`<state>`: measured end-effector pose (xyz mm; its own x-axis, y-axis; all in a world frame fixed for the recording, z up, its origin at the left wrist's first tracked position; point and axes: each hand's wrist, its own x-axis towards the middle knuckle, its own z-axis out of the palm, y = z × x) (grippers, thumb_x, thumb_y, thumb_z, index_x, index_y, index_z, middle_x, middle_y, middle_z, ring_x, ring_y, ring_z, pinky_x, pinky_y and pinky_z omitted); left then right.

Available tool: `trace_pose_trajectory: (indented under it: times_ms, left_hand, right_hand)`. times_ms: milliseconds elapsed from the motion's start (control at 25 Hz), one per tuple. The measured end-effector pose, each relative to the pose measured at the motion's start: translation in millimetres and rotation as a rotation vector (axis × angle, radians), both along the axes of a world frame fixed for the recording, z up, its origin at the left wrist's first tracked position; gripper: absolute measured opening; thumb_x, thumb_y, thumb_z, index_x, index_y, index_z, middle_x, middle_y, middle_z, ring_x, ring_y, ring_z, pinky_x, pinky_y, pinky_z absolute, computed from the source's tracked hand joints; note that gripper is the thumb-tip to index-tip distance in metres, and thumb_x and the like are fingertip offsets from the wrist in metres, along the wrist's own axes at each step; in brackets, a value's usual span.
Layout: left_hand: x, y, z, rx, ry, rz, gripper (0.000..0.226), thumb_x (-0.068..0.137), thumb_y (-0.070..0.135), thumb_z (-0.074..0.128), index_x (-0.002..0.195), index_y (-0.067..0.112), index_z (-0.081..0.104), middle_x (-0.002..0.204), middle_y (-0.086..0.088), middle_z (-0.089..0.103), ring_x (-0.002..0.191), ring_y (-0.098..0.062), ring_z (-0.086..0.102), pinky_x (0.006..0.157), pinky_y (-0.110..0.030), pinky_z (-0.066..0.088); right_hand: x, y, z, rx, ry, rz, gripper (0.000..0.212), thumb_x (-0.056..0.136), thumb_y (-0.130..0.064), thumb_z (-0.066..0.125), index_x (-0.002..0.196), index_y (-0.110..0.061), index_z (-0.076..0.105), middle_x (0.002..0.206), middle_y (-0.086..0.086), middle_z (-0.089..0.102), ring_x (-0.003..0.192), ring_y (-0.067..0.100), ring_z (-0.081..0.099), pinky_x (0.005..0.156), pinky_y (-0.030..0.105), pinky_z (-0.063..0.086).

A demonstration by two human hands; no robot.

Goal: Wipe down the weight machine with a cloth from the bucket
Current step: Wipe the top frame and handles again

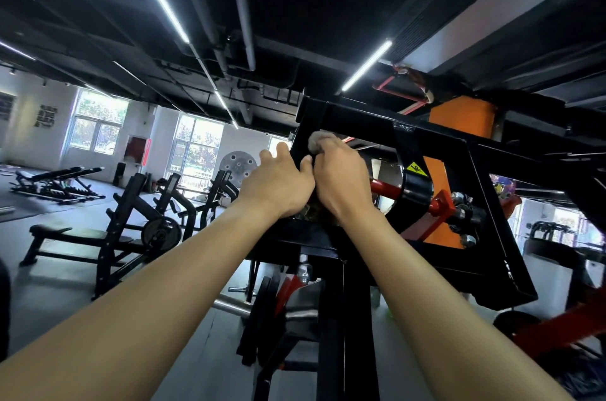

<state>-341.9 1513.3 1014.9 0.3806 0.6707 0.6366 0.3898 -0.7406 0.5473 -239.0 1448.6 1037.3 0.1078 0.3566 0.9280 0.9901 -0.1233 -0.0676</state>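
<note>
The weight machine [436, 151] is a black steel frame with red and orange parts, raised in front of me at the centre and right. A grey-brown cloth [317, 141] is bunched against the upper left corner of that frame. My right hand [341, 177] grips the cloth and presses it onto the black bar. My left hand [278, 182] is right beside it, fingers curled over the frame's edge and thumb touching the cloth. More of the cloth hangs dark below both hands. No bucket is in view.
Black benches and racks [131, 213] stand on the grey floor at the left. A red axle [387, 190] with a black hub crosses the frame to the right of my hands. Weight plates [262, 309] hang low beneath them. Windows line the far wall.
</note>
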Motion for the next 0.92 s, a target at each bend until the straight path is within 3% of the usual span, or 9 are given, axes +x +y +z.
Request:
trace_pose_trajectory:
  times_ms: [80,160,280,400,520,600,720,800,920]
  left_hand:
    - [1,0,0,-0.013,-0.008,-0.004,0.054,0.104,0.056,0.024,0.138,0.014,0.034,0.142,-0.015,0.038,0.12,-0.042,0.053,0.1,-0.055,0.044]
    - [1,0,1,-0.024,-0.015,-0.014,0.053,0.105,0.054,0.023,0.138,0.014,0.034,0.143,-0.017,0.038,0.121,-0.043,0.053,0.102,-0.056,0.043]
    - [0,-1,0,-0.015,-0.011,-0.01,0.052,0.106,0.052,0.022,0.136,0.013,0.034,0.143,-0.019,0.038,0.122,-0.044,0.052,0.103,-0.057,0.042]
    - [-1,-3,-1,-0.023,-0.017,-0.021,0.05,0.106,0.051,0.022,0.136,0.013,0.035,0.145,-0.02,0.036,0.124,-0.044,0.05,0.103,-0.056,0.041]
    - [-2,-2,-2,-0.028,-0.027,-0.026,0.047,0.107,0.049,0.023,0.135,0.013,0.035,0.146,-0.02,0.036,0.127,-0.043,0.047,0.101,-0.053,0.039]
    - [-2,-2,-2,-0.033,-0.022,-0.036,0.046,0.108,0.048,0.022,0.136,0.013,0.034,0.147,-0.02,0.035,0.128,-0.043,0.046,0.101,-0.052,0.038]
    - [-2,-1,-2,-0.038,-0.025,-0.052,0.048,0.108,0.048,0.021,0.138,0.013,0.033,0.148,-0.02,0.033,0.129,-0.043,0.046,0.104,-0.053,0.039]
    - [-3,-2,-2,-0.043,-0.031,-0.05,0.049,0.108,0.049,0.022,0.141,0.013,0.032,0.149,-0.019,0.032,0.129,-0.043,0.047,0.104,-0.053,0.039]
    - [-3,-4,-2,-0.04,-0.034,-0.047,0.05,0.108,0.049,0.023,0.141,0.013,0.033,0.151,-0.019,0.031,0.131,-0.043,0.045,0.102,-0.052,0.037]
  right_hand:
    - [2,6,6,-0.082,-0.027,-0.134,0.026,0.099,-0.018,0.041,0.11,-0.012,0.064,0.118,0.005,0.068,0.106,0.028,0.063,0.075,0.034,0.039]
    - [4,12,15,-0.172,-0.016,-0.252,0.032,0.103,-0.025,0.039,0.116,-0.007,0.062,0.116,0.014,0.069,0.107,0.035,0.063,0.074,0.035,0.034]
    - [7,16,41,-0.324,0.204,-0.231,0.042,0.104,-0.029,0.034,0.127,-0.008,0.062,0.129,0.021,0.064,0.118,0.041,0.058,0.088,0.042,0.042]
    - [-2,17,33,-0.199,0.149,-0.251,0.036,0.104,-0.023,0.036,0.123,-0.012,0.065,0.124,0.014,0.068,0.114,0.037,0.061,0.096,0.042,0.042]
    - [-6,11,3,-0.034,0.036,-0.144,0.026,0.097,-0.015,0.039,0.107,-0.02,0.063,0.108,0.002,0.069,0.099,0.035,0.063,0.078,0.038,0.041]
    - [0,9,12,-0.141,0.057,-0.153,0.026,0.097,-0.016,0.037,0.108,-0.024,0.06,0.106,0.004,0.068,0.101,0.037,0.062,0.073,0.037,0.038]
    - [7,16,42,-0.287,0.187,-0.233,0.04,0.101,-0.022,0.035,0.131,-0.017,0.06,0.128,0.018,0.066,0.118,0.042,0.058,0.088,0.043,0.042]
    - [3,17,39,-0.263,0.18,-0.252,0.041,0.101,-0.023,0.035,0.132,-0.016,0.061,0.129,0.019,0.066,0.118,0.042,0.058,0.088,0.042,0.042]
    - [-1,6,12,-0.121,0.028,-0.165,0.032,0.096,-0.013,0.039,0.117,-0.017,0.063,0.111,0.011,0.071,0.103,0.039,0.063,0.078,0.038,0.039]
